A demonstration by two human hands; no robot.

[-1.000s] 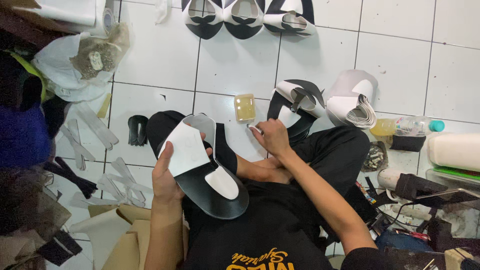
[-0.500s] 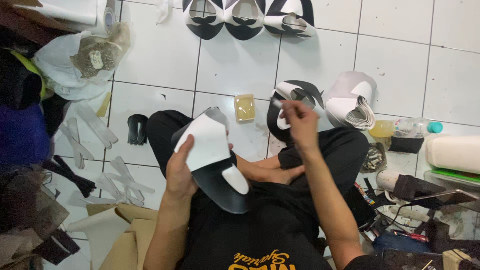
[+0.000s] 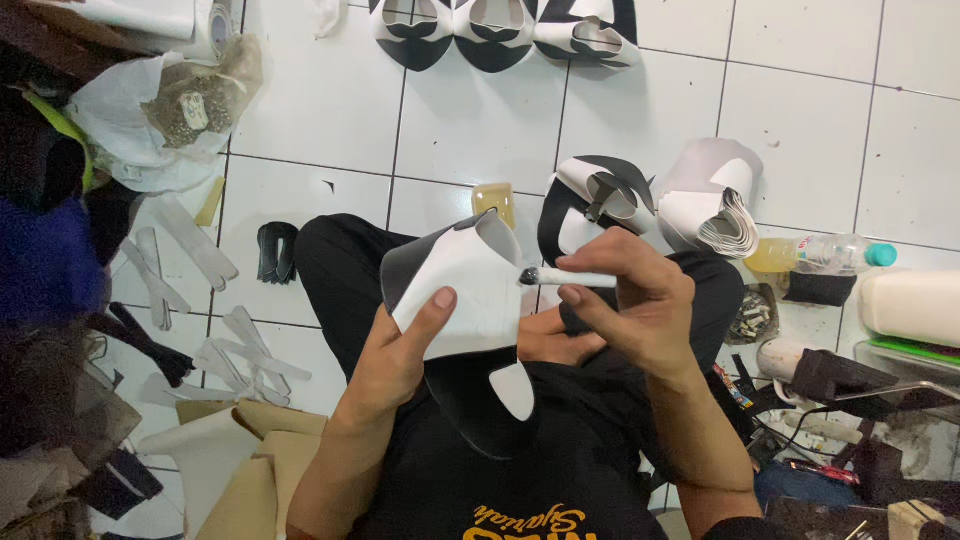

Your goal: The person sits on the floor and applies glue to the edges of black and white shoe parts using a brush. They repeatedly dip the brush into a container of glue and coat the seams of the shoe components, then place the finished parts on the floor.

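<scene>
- We hold the black-and-white shoe upper [image 3: 462, 310] in our left hand [image 3: 400, 360], thumb pressed flat on its white panel and fingers closed behind it; it sits at the centre of the frame, above our lap.
- Half a second ago our right hand [image 3: 630, 310] was reaching toward the rolled pieces at right of centre; it has since come back to the upper, pinched shut on a thin white brush [image 3: 565, 278] with a dark tip.
- The upper has also risen and tilted toward us over the last second (earlier it lay flatter on the knee), so its white face is easier to reach.
- We judge from this that the brush is about to work along the panel's right edge, which the dark tip is touching or just beside; we cannot tell which.
- The upper's long axis runs from upper centre down to lower centre of the frame, leaning slightly, with its curled top edge pointing up toward the small yellowish block [image 3: 494, 200] on the floor [image 3: 320, 110].
- The brush lies nearly level, tip pointing left.
- Rolled black-and-white pieces [image 3: 600, 195] sit upper right of centre, a bottle with a teal cap [image 3: 820, 255] at right, and three finished uppers [image 3: 500, 30] line the top edge.
</scene>
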